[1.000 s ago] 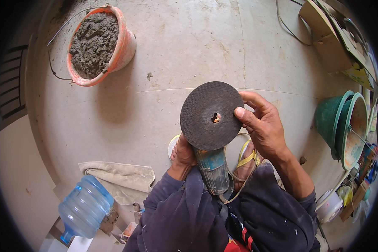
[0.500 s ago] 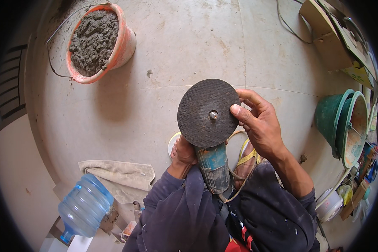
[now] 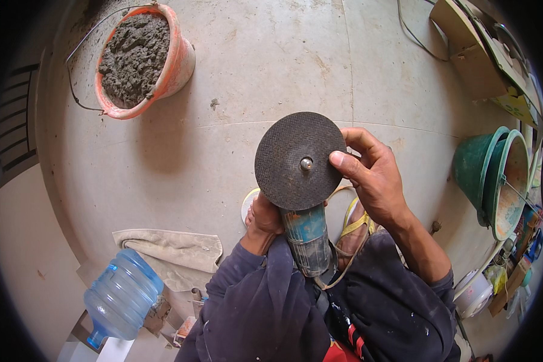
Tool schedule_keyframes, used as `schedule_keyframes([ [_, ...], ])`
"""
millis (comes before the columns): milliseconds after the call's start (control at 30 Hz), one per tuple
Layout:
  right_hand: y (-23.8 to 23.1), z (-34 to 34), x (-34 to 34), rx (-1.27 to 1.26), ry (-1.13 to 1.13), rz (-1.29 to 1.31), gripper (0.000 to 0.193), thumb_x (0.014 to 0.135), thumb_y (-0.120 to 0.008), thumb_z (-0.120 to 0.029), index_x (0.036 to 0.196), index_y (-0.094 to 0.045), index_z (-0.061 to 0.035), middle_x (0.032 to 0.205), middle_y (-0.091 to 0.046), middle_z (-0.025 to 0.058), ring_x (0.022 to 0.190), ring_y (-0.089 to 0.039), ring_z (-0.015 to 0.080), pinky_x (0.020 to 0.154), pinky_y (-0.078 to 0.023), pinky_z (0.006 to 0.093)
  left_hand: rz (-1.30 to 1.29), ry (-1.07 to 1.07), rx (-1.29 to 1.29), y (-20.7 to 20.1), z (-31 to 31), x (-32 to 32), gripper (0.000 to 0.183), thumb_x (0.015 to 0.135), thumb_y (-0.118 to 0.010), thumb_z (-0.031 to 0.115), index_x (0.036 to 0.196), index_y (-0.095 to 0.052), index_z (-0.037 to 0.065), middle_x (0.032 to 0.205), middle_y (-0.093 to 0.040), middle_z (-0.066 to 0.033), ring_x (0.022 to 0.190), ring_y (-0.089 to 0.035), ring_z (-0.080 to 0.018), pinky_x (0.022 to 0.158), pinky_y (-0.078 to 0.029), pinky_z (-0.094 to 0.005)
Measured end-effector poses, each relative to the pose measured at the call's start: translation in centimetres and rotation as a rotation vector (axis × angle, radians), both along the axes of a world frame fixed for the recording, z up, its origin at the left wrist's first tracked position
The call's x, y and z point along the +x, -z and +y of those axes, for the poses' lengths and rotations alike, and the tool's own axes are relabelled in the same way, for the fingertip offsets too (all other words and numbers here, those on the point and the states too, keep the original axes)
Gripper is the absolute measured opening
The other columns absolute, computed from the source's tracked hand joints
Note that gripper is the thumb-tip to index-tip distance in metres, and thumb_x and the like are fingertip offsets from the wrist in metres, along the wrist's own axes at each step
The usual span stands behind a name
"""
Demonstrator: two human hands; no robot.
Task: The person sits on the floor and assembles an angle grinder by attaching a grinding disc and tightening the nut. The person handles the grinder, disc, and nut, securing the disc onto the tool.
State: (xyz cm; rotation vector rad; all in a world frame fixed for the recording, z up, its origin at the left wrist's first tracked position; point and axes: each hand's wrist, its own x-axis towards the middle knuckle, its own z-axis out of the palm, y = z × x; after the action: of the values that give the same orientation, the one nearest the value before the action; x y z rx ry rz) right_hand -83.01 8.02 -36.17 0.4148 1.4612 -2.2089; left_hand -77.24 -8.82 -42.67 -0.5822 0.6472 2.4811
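Observation:
A teal angle grinder stands between my knees with its head up. On its spindle sits a black abrasive disc, facing me, the bare metal spindle end poking through the centre hole. My right hand pinches the disc's right edge, thumb on the face and fingers behind it. My left hand is closed around the grinder's head from the left, below the disc; the disc hides most of its fingers. The grinder's cord loops from its lower end past my right foot.
An orange bucket full of wet mortar stands at the far left. Stacked green buckets lie at the right, below a cardboard box. A blue water jug and a beige cloth lie at the near left.
Almost nothing differs. The disc and my right hand have shifted up very slightly, and the grip is the same.

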Motion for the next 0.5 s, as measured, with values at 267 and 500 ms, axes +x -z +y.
schedule_keyframes([
  [267, 0.1, -0.1, 0.0, 0.015, 0.01, 0.009, 0.03, 0.09, -0.063, -0.014, 0.112, -0.055, 0.0036, 0.102, -0.063, 0.0098, 0.092, -0.062, 0.0141, 0.082, -0.051, 0.0298, 0.002, -0.009, -0.022, -0.1, 0.1, -0.1, 0.074, 0.083, -0.042, 0.057, 0.124, -0.044, -0.005, 0.099, -0.06, -0.0252, 0.076, -0.066, -0.033, 0.061, -0.058, -0.0393],
  [500, 1.2, 2.3, -0.1, 0.116, 0.06, 0.02, 0.031, 0.092, -0.059, -0.017, 0.114, -0.055, 0.0043, 0.103, -0.059, 0.0118, 0.09, -0.063, 0.0159, 0.078, -0.053, 0.0291, 0.014, 0.024, 0.031, 0.2, -0.3, 0.1, 0.081, 0.084, -0.037, 0.063, 0.125, -0.044, -0.006, 0.099, -0.059, -0.0262, 0.08, -0.063, -0.0334, 0.066, -0.055, -0.0403],
])
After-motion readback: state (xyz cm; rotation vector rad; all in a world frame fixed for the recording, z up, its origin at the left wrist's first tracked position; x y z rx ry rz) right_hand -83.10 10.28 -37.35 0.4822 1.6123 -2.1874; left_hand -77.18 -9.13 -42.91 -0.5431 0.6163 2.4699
